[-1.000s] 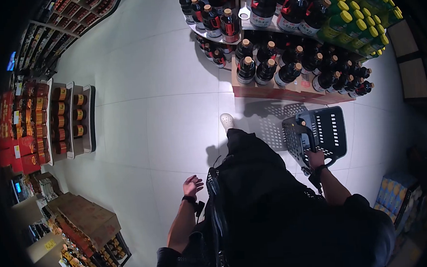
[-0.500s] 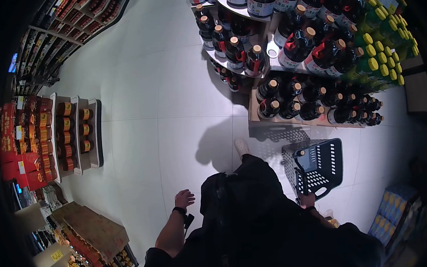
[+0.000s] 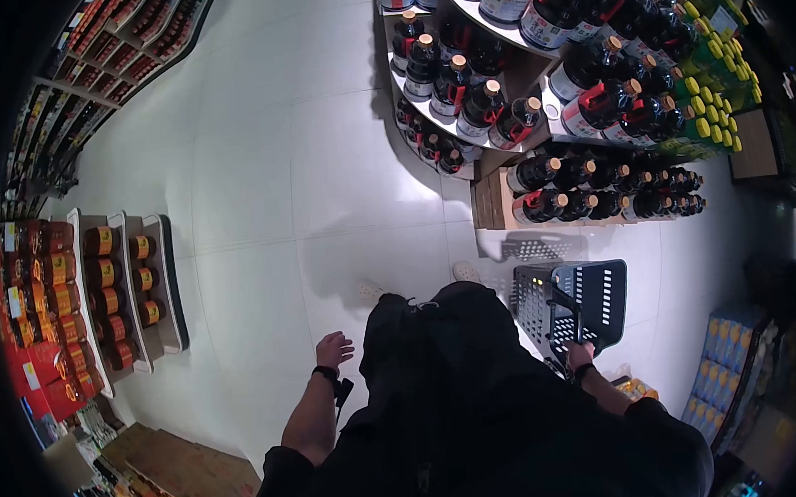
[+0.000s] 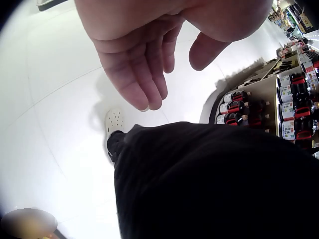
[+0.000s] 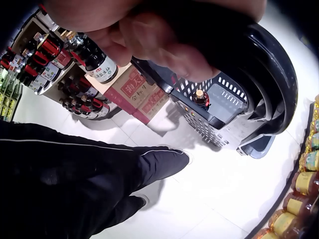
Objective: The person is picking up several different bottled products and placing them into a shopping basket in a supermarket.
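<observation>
My right hand (image 3: 580, 356) grips the black handle (image 3: 577, 322) of a dark grey perforated shopping basket (image 3: 618, 322), which hangs at my right side. In the right wrist view the curled fingers (image 5: 164, 50) wrap the handle, and a cork-coloured bottle cap (image 5: 200, 93) on a dark bottle shows inside the basket. On the other side, my left hand (image 3: 335, 351) hangs beside my leg with nothing in it. Its relaxed fingers (image 4: 134, 82) show in the left wrist view over the pale floor and a white clog (image 4: 115, 120).
Ahead to the right stands a shelf display of large dark bottles (image 3: 481, 109), with yellow-capped green bottles (image 3: 709, 120) behind. Racks of jars (image 3: 108, 298) line the left, near a cardboard box (image 3: 179, 471). Blue and yellow cartons (image 3: 719, 352) are stacked at right.
I have walked forward: the bottle display has come nearer, and my other foot now shows. My right hand keeps hold of the basket; my left hand stays empty at my side.
</observation>
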Demonstrator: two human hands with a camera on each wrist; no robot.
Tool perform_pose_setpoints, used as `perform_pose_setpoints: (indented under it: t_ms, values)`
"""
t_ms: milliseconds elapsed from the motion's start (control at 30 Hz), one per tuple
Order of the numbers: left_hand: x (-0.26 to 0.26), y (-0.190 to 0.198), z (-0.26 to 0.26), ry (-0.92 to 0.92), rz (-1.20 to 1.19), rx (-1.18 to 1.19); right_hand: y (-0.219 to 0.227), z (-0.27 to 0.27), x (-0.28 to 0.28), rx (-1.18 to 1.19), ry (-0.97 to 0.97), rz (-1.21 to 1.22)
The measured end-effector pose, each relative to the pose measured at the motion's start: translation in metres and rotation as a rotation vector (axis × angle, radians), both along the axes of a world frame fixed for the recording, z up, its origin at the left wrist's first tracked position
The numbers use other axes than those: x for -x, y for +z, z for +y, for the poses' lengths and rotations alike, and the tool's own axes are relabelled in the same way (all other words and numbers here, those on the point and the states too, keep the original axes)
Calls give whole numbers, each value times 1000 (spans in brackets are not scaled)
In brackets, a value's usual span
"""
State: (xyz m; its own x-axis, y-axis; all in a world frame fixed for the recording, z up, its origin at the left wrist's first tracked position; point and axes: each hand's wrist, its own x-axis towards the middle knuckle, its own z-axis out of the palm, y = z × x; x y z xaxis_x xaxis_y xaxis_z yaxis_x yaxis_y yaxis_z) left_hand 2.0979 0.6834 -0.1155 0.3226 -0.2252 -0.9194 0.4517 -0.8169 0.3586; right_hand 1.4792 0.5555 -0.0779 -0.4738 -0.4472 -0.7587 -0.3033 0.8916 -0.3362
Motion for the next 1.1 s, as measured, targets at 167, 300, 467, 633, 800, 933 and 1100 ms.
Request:
perform_pose_setpoints:
  t_ms: [167, 300, 467, 633, 800, 933, 1100]
  values:
    - [-116, 1, 42, 19, -17, -10, 28, 7, -125, -66, 35, 77]
    - [-190, -3, 66, 30, -47, 9, 38, 24, -211, 38, 14, 45]
    - [-243, -20, 71, 56, 21, -58, -60, 50, -226, 46, 124, 272]
    - [-287, -31, 26, -7, 99, -43, -24, 29, -331, 92, 78, 120]
    - [-334, -20, -60, -117, 34, 12, -5, 4, -410, 108, 18, 43]
    - [-388, -6, -133, -179, -23, 54, -10, -17, -463, 38, -159, -44]
    - [-449, -3, -246, -406, -64, 21, 6, -84, -531, 20, -297, -14]
